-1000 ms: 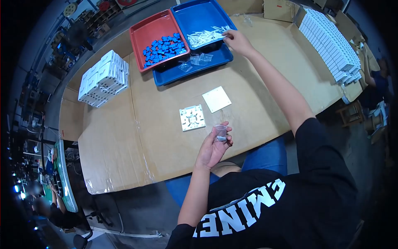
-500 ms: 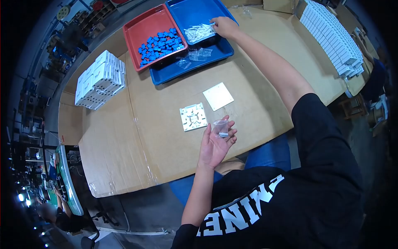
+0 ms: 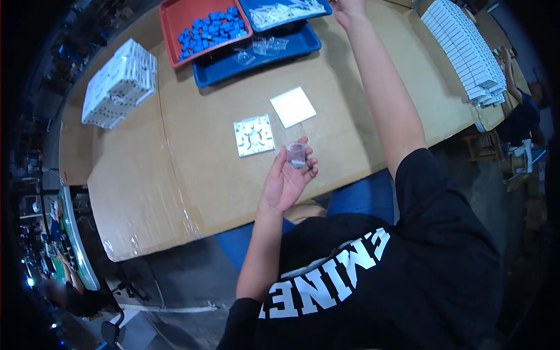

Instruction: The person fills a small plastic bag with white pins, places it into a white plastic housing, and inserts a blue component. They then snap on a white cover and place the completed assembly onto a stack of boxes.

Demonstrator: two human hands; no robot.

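My left hand (image 3: 286, 185) is palm up over the cardboard's near edge, its fingers curled around a small clear plastic bag (image 3: 296, 153). Small pale pieces lie at the bottom of the bag, too small to name. At the top edge of the view, my right hand (image 3: 352, 9) is beside the upper blue tray (image 3: 252, 24), which holds slender white plastic pieces (image 3: 286, 13). Its fingertips are partly cut off, so what they hold is hidden. Just beyond my left hand lie a white square frame with molded details (image 3: 254, 136) and a plain white square plate (image 3: 293, 107).
A red tray (image 3: 170, 36) holds blue plastic parts (image 3: 211, 32). Clear bags (image 3: 269, 45) lie in the lower blue tray (image 3: 224, 73). White plates are stacked at left (image 3: 121, 81), and long rows of white pieces (image 3: 464, 52) at right. Other people work at both sides.
My right hand has moved up and away from the white pieces to the upper tray's right side. The bag remains in my left hand. The view has shifted, so the trays sit higher.
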